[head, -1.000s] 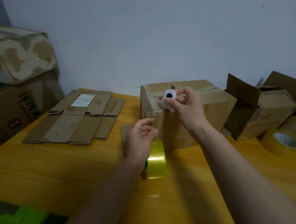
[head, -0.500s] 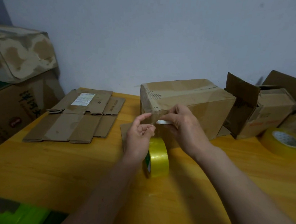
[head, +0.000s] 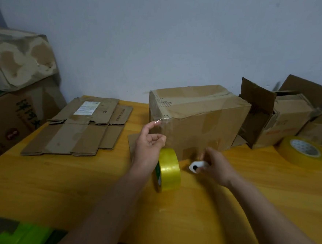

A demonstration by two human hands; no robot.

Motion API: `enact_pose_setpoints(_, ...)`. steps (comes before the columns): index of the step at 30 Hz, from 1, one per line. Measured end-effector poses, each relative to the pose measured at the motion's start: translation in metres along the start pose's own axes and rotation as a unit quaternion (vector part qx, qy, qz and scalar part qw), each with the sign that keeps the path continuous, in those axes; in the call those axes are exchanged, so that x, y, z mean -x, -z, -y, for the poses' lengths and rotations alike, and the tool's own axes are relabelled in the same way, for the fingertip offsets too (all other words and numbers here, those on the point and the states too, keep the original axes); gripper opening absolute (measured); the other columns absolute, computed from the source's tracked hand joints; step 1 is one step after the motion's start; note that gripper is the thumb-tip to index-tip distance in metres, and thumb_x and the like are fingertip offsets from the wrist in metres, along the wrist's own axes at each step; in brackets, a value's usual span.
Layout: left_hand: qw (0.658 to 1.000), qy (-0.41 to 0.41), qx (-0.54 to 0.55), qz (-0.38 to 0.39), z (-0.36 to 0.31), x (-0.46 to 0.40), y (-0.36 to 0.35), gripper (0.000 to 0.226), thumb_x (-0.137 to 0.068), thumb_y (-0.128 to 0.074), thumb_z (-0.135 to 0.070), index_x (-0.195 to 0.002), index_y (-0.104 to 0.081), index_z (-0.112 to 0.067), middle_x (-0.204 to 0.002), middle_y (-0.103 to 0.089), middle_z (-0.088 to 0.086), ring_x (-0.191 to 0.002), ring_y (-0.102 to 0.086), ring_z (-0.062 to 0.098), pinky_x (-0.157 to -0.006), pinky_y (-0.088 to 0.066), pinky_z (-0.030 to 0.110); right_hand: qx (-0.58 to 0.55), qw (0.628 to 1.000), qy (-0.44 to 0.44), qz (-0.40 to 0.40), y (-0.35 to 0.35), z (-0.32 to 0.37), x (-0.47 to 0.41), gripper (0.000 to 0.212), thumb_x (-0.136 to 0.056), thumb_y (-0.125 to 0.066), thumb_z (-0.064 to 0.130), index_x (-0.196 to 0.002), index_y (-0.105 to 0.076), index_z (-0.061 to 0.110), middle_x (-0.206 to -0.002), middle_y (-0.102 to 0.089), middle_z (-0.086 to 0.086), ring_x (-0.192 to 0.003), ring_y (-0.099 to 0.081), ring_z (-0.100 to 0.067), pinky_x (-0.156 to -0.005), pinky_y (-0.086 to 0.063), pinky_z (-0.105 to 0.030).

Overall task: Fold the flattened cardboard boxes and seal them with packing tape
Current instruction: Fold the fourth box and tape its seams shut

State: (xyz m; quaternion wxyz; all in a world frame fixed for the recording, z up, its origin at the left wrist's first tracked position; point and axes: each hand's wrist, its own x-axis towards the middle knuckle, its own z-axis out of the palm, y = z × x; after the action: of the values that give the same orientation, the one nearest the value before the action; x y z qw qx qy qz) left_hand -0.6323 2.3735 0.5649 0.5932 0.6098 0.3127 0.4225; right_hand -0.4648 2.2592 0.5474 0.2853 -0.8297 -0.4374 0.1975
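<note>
Now a loose tape end [head: 161, 120] is pinched by the left hand [head: 148, 145] at the cardboard box [head: 198, 117], small white cutter [head: 197, 166] gripped by the right hand [head: 215, 166], yellow tape roll [head: 169, 169] stood on the worktop [head: 57, 181].

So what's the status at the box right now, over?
Left hand pinches tape end at box corner. Right hand grips white cutter, low. Tape roll upright between hands. Nothing blocking.

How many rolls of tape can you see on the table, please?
2. One yellow roll stands on edge at the table's centre, just below the left hand. The other roll lies flat at the right edge, before the open boxes. More may be hidden behind boxes.
</note>
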Motion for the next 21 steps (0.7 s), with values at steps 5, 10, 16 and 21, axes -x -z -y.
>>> enact_pose_setpoints(5,1.000,0.007,0.003,0.005,0.000,-0.001,-0.002,0.043,-0.090,-0.064,-0.010,-0.123,-0.052,-0.036,-0.099,-0.068,0.008,-0.097,-0.066,0.021,-0.091,-0.054,0.043,0.062,0.997,-0.048,0.025,-0.011,-0.013,-0.007,0.018,-0.081,-0.071,0.019,-0.093,-0.058,0.012,-0.092,-0.061,-0.006,-0.088,-0.057,-0.024,-0.077,-0.048,-0.042)
enact_pose_setpoints(10,1.000,0.008,0.013,0.021,0.002,-0.004,0.000,0.045,-0.091,-0.063,-0.008,-0.126,-0.050,-0.032,-0.099,-0.069,0.010,-0.097,-0.067,0.023,-0.089,-0.055,0.043,0.093,0.930,0.239,-0.264,0.018,0.054,-0.015,0.016,-0.088,-0.062,0.031,-0.098,-0.061,0.018,-0.100,-0.052,0.004,-0.097,-0.045,-0.013,-0.078,-0.035,-0.024)
enact_pose_setpoints(16,0.998,0.035,0.026,0.038,0.008,-0.013,0.005,0.033,-0.090,-0.065,-0.009,-0.107,-0.047,-0.030,-0.099,-0.067,0.002,-0.082,-0.064,0.007,-0.074,-0.049,0.020,0.141,0.945,0.294,-0.011,0.032,0.106,-0.051,0.049,-0.092,-0.058,0.034,-0.140,-0.046,0.028,-0.150,-0.038,0.001,-0.139,-0.029,-0.017,-0.115,-0.022,-0.038)
enact_pose_setpoints(21,0.992,0.060,0.001,0.109,0.005,-0.023,0.016,0.036,-0.089,-0.066,-0.008,-0.117,-0.045,-0.016,-0.094,-0.069,-0.002,-0.071,-0.065,-0.003,-0.060,-0.048,0.011,0.100,0.950,0.294,-0.043,0.029,0.102,-0.058,0.043,-0.091,-0.061,0.028,-0.134,-0.054,0.027,-0.144,-0.047,0.004,-0.135,-0.037,-0.016,-0.114,-0.022,-0.040)
